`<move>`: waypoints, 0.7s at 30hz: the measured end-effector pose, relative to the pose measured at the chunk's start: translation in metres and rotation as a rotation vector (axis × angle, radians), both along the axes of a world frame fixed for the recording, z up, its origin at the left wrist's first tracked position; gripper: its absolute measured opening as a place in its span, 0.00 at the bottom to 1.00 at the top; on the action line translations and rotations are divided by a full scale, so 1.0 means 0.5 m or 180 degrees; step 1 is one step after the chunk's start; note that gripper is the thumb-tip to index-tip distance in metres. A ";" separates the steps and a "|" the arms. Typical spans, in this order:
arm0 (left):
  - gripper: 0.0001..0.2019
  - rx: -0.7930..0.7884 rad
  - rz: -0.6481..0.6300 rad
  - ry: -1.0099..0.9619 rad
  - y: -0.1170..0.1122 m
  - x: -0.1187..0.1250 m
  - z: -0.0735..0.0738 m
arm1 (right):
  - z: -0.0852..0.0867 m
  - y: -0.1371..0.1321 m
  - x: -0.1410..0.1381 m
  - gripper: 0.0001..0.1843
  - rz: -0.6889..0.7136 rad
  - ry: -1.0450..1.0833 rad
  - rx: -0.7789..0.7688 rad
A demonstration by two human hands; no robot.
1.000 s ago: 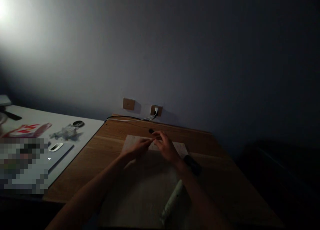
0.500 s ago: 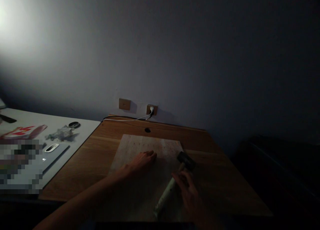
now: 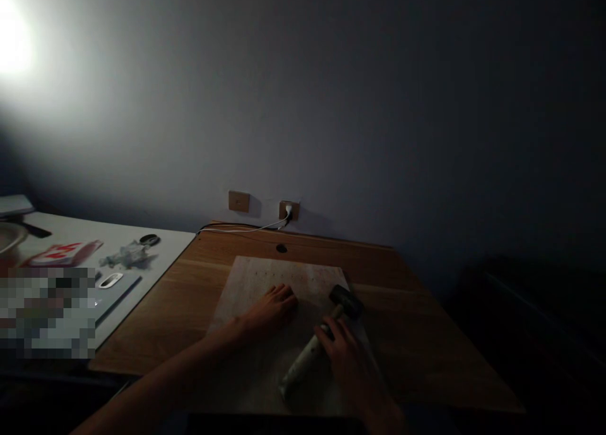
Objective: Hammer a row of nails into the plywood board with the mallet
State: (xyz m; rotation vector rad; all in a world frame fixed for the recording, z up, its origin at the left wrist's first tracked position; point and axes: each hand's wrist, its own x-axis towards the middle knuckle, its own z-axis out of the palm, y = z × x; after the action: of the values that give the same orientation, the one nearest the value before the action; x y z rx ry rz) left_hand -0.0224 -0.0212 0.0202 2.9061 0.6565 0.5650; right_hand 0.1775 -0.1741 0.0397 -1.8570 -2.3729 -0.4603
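Note:
On a pale wooden board [image 3: 227,302] rests my left hand [image 3: 272,305], palm down, its fingers slightly bent and a little apart; nothing shows in it, though the underside is hidden. My right hand [image 3: 343,343] is closed round the upper handle of a mallet [image 3: 303,362], just below its dark head [image 3: 347,301]. The mallet lies slantwise low over the board, with its head near the right edge and its worn, light-coloured handle end toward me. Several small dark points [image 3: 273,274] form a row near the board's far edge, beyond my left hand.
The board lies on a brown wooden table [image 3: 426,334] against a wall with a plugged socket [image 3: 289,210] and cables [image 3: 241,229]. To the left, a white table [image 3: 175,242] holds a red-and-white packet [image 3: 64,253], crumpled clear plastic [image 3: 127,255] and a dark round object [image 3: 150,239].
The mallet and my right hand have shifted slightly left and the mallet has tilted a bit more. My left hand stays on the board. The view has turned slightly left.

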 end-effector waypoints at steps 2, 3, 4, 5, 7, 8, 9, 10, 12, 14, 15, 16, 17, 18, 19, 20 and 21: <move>0.06 -0.0042 -0.0006 -0.0020 -0.003 0.001 0.005 | -0.003 0.003 -0.007 0.37 0.0059 0.0109 0.0111; 0.06 -0.0057 0.0001 -0.0033 -0.005 0.001 0.008 | -0.006 0.006 -0.010 0.37 0.0065 0.0166 0.0177; 0.06 -0.0067 0.0006 -0.0045 -0.007 0.000 0.010 | -0.010 0.010 -0.015 0.37 0.0070 0.0218 0.0237; 0.06 -0.0072 0.0011 -0.0060 -0.009 0.000 0.012 | -0.014 0.015 -0.019 0.37 0.0102 0.0255 0.0279; 0.06 -0.0076 0.0005 -0.0088 -0.011 -0.002 0.012 | -0.023 0.024 -0.029 0.37 0.0197 0.0290 0.0335; 0.07 -0.0085 -0.0005 -0.0100 -0.011 -0.003 0.011 | -0.028 0.028 -0.034 0.36 0.0252 0.0287 0.0352; 0.07 -0.0098 -0.0015 -0.0107 -0.010 -0.003 0.010 | -0.033 0.031 -0.039 0.36 0.0300 0.0285 0.0362; 0.07 -0.0115 -0.0021 -0.0107 -0.009 -0.004 0.008 | -0.037 0.033 -0.043 0.35 0.0324 0.0292 0.0372; 0.06 -0.0162 -0.0020 -0.0087 -0.006 -0.003 0.004 | -0.043 0.035 -0.050 0.36 0.0294 0.0348 0.0370; 0.06 -0.0213 -0.0016 -0.0073 -0.005 -0.002 0.003 | -0.044 0.036 -0.055 0.37 0.0191 0.0417 0.0330; 0.07 -0.0241 -0.0023 -0.0082 -0.005 -0.002 0.003 | -0.042 0.037 -0.058 0.37 0.0140 0.0443 0.0303; 0.07 -0.0267 -0.0032 -0.0106 -0.005 -0.001 0.003 | -0.040 0.038 -0.060 0.37 0.0096 0.0464 0.0267; 0.07 -0.0293 -0.0045 -0.0133 -0.005 -0.001 0.004 | -0.037 0.041 -0.063 0.37 0.0066 0.0491 0.0233; 0.08 -0.0317 -0.0059 -0.0161 -0.006 -0.002 0.005 | -0.035 0.043 -0.066 0.37 0.0047 0.0529 0.0212; 0.08 -0.0342 -0.0075 -0.0179 -0.007 -0.002 0.006 | -0.034 0.046 -0.068 0.37 0.0045 0.0577 0.0196; 0.08 -0.0367 -0.0089 -0.0188 -0.008 -0.003 0.006 | -0.034 0.049 -0.071 0.37 0.0041 0.0628 0.0186; 0.08 -0.0389 -0.0096 -0.0190 -0.009 -0.003 0.007 | -0.036 0.051 -0.074 0.37 0.0024 0.0674 0.0186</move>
State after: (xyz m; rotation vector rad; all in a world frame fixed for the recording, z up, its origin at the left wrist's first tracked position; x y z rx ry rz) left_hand -0.0239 -0.0254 0.0234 2.7698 0.6157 0.5841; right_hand 0.1406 -0.1486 0.0218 -1.7742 -2.2042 -0.3114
